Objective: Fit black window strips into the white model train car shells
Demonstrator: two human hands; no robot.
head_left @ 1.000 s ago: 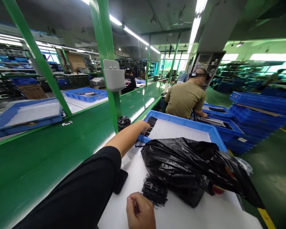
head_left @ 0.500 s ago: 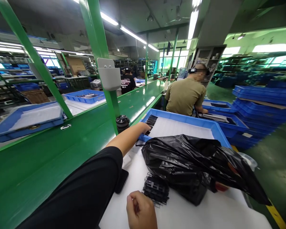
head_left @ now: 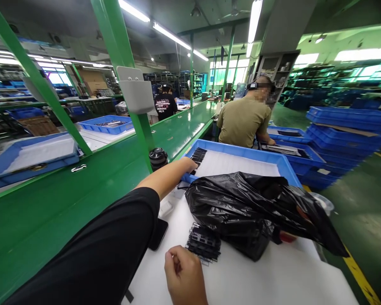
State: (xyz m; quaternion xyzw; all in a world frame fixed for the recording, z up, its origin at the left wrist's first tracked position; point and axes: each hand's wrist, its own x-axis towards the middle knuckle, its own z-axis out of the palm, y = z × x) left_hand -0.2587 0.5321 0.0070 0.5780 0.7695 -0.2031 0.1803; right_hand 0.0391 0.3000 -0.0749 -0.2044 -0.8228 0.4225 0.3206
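My left hand [head_left: 188,164] reaches far out to the near left corner of a blue tray [head_left: 241,155]. It lies at a row of thin black strips [head_left: 198,157] on the tray's white lining; its fingertips are mostly hidden. Low in the view, my right hand [head_left: 184,271] is closed, thumb against curled fingers, and whatever may be inside is hidden. Just beyond it, a pile of small black frame-like parts [head_left: 204,243] rests on the white tabletop [head_left: 241,281]. A crumpled black plastic bag [head_left: 231,207] lies between that pile and the tray.
A dark phone [head_left: 159,234] lies beside my left sleeve. A black-lidded container [head_left: 158,157] stands by the green post [head_left: 139,127]. A co-worker in an olive shirt [head_left: 245,119] sits ahead, near stacked blue trays [head_left: 343,140]. A green bench [head_left: 98,199] runs along the left.
The whole view has shifted slightly, so things appear a little higher and further left. Both hands keep nearly the same pose and place among the objects.
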